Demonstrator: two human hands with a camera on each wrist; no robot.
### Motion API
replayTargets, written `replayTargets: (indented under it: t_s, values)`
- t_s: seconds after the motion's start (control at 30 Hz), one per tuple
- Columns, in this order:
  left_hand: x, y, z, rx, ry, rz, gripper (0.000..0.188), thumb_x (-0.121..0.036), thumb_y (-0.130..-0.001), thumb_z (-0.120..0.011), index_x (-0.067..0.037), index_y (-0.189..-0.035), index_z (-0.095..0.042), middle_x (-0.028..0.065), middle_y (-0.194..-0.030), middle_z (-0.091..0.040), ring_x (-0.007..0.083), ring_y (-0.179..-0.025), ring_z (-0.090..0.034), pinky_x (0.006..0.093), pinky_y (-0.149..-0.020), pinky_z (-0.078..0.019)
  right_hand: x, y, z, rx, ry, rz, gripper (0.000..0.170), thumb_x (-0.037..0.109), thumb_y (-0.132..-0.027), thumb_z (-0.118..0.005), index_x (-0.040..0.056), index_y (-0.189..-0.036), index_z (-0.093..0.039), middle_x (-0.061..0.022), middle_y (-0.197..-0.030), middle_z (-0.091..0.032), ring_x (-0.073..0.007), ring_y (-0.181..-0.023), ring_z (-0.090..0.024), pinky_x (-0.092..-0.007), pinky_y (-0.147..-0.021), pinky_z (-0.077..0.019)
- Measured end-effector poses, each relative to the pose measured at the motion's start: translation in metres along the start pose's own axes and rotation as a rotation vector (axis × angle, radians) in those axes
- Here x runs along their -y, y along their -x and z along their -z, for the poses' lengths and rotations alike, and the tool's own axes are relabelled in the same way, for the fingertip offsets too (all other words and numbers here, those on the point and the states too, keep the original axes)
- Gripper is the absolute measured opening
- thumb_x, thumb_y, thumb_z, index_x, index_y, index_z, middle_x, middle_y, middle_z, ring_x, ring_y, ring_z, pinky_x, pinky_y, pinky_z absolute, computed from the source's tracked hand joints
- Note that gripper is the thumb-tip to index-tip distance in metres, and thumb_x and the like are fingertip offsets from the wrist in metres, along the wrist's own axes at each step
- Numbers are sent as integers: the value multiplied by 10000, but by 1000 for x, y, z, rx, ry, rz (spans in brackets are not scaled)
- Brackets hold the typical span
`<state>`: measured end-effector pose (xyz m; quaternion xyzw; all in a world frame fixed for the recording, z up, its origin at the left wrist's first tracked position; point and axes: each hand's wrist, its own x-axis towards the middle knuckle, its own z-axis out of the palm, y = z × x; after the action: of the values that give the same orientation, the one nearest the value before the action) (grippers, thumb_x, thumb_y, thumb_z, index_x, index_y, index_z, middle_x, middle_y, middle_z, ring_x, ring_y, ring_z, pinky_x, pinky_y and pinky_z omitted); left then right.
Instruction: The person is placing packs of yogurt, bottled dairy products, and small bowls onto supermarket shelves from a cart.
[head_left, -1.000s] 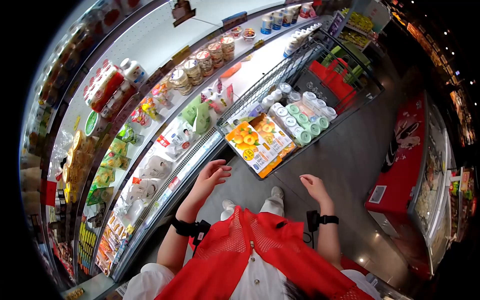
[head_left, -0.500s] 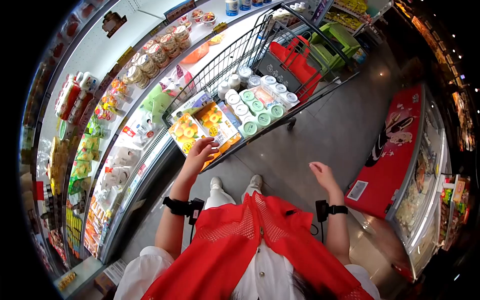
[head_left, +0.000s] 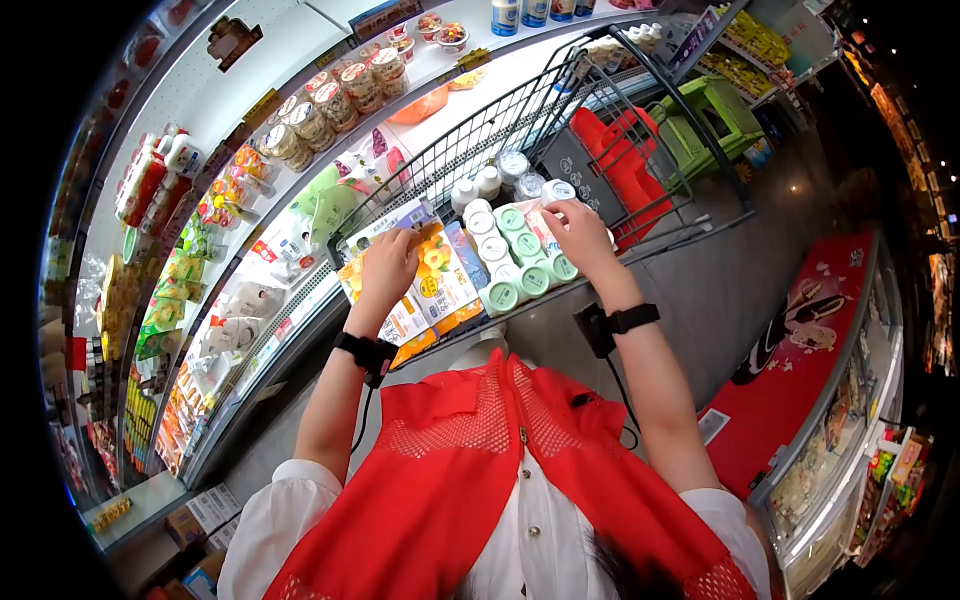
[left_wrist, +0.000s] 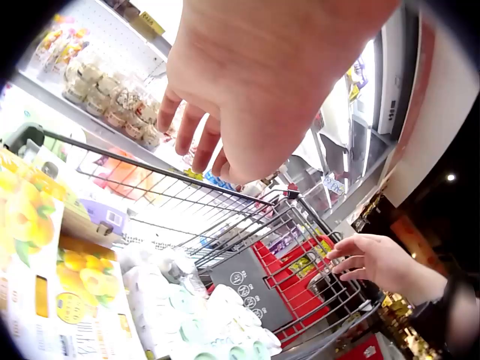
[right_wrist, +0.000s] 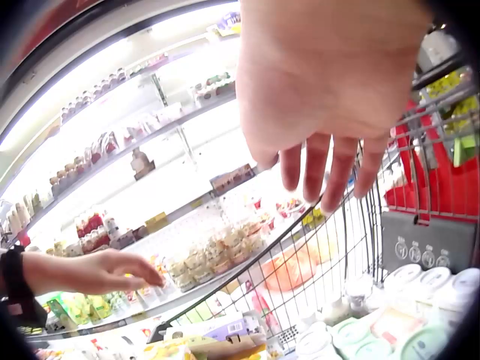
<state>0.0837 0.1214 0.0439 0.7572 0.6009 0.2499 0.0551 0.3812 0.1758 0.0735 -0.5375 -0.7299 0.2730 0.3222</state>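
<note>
- Over the shopping cart [head_left: 568, 165], head view: left hand [head_left: 390, 268] hovers above the fruit cartons [head_left: 445, 287], near left; right hand [head_left: 580, 238] above the lidded cups [head_left: 518, 243]. Step judged: reaching to the load; next move would call for lowered, closing fingers. Red freezer [head_left: 815, 320] stands right.
- Left wrist view: left hand released, fingers slack.
- Right wrist view: right hand empty, fingers extended; wire side [right_wrist: 300, 259] bars the chilled shelves [right_wrist: 187, 208] beyond.
</note>
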Motion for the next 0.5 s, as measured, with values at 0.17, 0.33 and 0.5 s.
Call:
replayTargets:
  t_s: [0.17,0.33,0.5]
  values:
    - [2,-47,-46,57,7,10,166,-108,-736,-570,-69,-897,-579,96,-906,-572,293,-888,-534,380,-752,-443,-42,-31,-41,54,229,-13,182,213,-824,-543,44,-842,-607,-109,-836,-603,-299,-746,-577,-386,-654,-466]
    - [1,-86,-99,157,46,58,160,-98,-726,-560,-90,-880,-603,88,-881,-580,276,-888,-542,388,-741,-448,-103,-54,-67,309,459,-95,211,233,-754,-611,81,-900,-613,-107,-987,-559,-296,-936,-531,-410,-764,-461]
    - [7,-99,-176,279,91,233,184,-97,-745,-542,-78,-923,-586,121,-927,-575,318,-869,-551,409,-758,-452,-173,-79,-83,440,531,-228,327,221,-721,-630,44,-991,-582,-147,-1090,-497,-330,-1019,-477,-450,-823,-426]
